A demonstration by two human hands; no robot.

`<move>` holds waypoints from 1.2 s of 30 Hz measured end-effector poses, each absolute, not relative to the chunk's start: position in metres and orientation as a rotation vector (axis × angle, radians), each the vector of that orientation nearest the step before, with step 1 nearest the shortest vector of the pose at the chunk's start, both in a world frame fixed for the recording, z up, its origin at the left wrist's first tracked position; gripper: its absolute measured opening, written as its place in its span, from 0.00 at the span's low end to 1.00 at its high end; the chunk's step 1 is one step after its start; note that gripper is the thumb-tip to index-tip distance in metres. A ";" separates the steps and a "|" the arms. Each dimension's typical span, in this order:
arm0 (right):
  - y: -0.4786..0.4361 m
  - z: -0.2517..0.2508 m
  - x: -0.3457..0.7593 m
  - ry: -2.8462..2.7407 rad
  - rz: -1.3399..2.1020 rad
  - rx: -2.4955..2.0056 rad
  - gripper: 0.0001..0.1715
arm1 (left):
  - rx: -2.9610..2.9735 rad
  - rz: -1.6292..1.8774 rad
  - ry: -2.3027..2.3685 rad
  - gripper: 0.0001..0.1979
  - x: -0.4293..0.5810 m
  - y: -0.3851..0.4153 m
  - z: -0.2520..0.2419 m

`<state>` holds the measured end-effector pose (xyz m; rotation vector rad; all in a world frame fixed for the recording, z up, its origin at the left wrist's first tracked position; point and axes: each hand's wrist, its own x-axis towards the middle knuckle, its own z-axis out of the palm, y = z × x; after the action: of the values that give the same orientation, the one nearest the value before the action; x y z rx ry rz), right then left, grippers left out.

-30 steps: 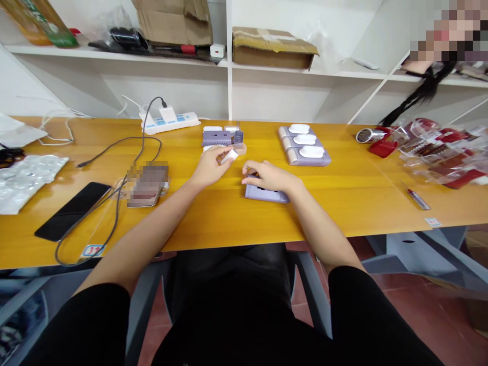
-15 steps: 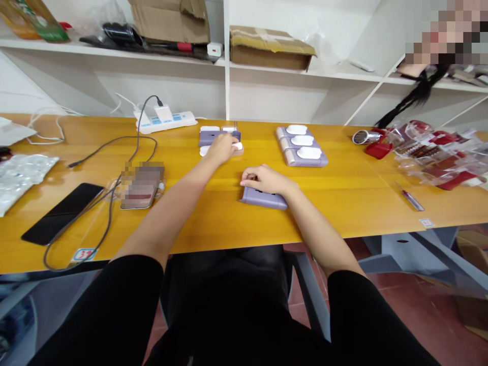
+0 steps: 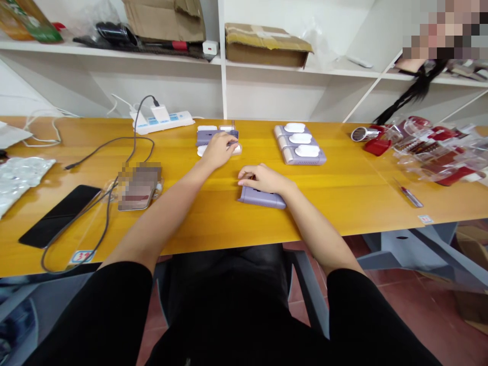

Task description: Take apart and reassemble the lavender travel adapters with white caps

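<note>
My left hand (image 3: 219,151) is over a small group of parts at the table's back middle, its fingers curled and drawn together; whatever is between the tips is too small to make out. Around it lie a purple housing (image 3: 206,138) and white oval pieces (image 3: 207,128), partly covered by the hand. Nearer to me, my right hand (image 3: 263,179) rests with bent fingers on a purple plastic case (image 3: 263,197) with dark slots on its top. Farther right stands a purple dispenser-like unit (image 3: 318,156) with three white oval pieces (image 3: 307,151) on it.
At left lie a black phone (image 3: 60,213), a second phone (image 3: 141,188) and a dark cable (image 3: 109,216). A power strip (image 3: 183,120) is behind. On the right are a screwdriver (image 3: 412,196), a metal grater drum (image 3: 362,134) and clear-red plastic parts (image 3: 450,147). Another person shows at top right.
My left hand has drawn back slightly from the white piece, fingers curling more. My right hand stays on the purple case. The whole view has shifted slightly.
</note>
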<state>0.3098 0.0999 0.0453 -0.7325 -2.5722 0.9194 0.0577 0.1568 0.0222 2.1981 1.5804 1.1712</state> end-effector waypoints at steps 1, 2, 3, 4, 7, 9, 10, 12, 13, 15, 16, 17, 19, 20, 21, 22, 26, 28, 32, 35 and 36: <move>0.100 0.047 0.311 -2.562 0.932 -0.721 0.14 | 2.165 1.218 1.561 0.10 0.060 0.145 0.024; 0.099 0.049 0.312 -2.548 0.936 -0.714 0.15 | 2.130 1.248 1.529 0.10 0.063 0.131 0.025; 0.100 0.052 0.315 -2.530 0.931 -0.715 0.17 | 2.090 1.260 1.485 0.10 0.065 0.117 0.025; 0.101 0.056 0.319 -2.506 0.915 -0.726 0.18 | 2.047 1.260 1.439 0.10 0.066 0.101 0.024; 0.106 0.066 0.336 -2.430 0.890 -0.806 0.22 | 1.951 1.146 1.343 0.13 0.065 0.056 0.016; 0.112 0.071 0.351 -2.440 0.971 -0.889 0.27 | 1.910 1.042 1.302 0.18 0.065 0.032 0.009; 0.115 0.071 0.357 -2.471 1.024 -0.941 0.30 | 1.918 1.015 1.279 0.23 0.065 0.023 0.006; 0.120 0.071 0.368 -2.556 1.109 -1.045 0.35 | 2.007 0.946 1.212 0.36 0.069 0.010 0.002; 0.121 0.069 0.371 -2.597 1.133 -1.082 0.37 | 2.055 0.901 1.179 0.44 0.071 0.007 0.001; 0.122 0.066 0.372 -2.654 1.155 -1.105 0.39 | 2.128 0.818 1.134 0.52 0.076 0.004 0.000; 0.121 0.064 0.371 -2.667 1.157 -1.092 0.39 | 2.144 0.795 1.128 0.51 0.078 0.004 -0.001; 0.120 0.061 0.368 -2.669 1.150 -1.070 0.39 | 2.153 0.788 1.132 0.49 0.079 0.005 -0.001; 0.118 0.058 0.362 -2.652 1.102 -1.020 0.37 | 2.158 0.818 1.164 0.42 0.075 0.007 0.000; 0.117 0.056 0.359 -2.639 1.069 -1.002 0.36 | 2.159 0.841 1.184 0.39 0.071 0.007 0.001; 0.116 0.055 0.357 -2.625 1.032 -0.990 0.35 | 2.160 0.864 1.202 0.38 0.066 0.007 0.001; 0.116 0.054 0.356 -2.615 0.994 -0.980 0.34 | 2.159 0.888 1.216 0.38 0.060 0.008 0.002; 0.120 0.051 0.357 -2.610 0.930 -0.940 0.33 | 2.107 0.965 1.259 0.39 0.037 0.010 0.001; 0.121 0.049 0.357 -2.595 0.968 -0.931 0.35 | 2.088 0.965 1.271 0.39 0.031 0.011 0.000; 0.116 0.039 0.344 -2.445 1.080 -0.908 0.39 | 2.154 0.919 1.294 0.48 0.030 0.009 0.000; 0.110 0.027 0.326 -2.282 1.117 -0.837 0.41 | 2.177 0.934 1.350 0.56 0.029 0.008 0.001; 0.109 0.023 0.321 -2.238 1.122 -0.809 0.42 | 2.178 0.955 1.378 0.54 0.028 0.009 0.001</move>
<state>0.3214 0.1090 0.0228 -0.8093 -2.2377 1.1219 0.0281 0.0092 0.0010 2.1776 1.3777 0.9554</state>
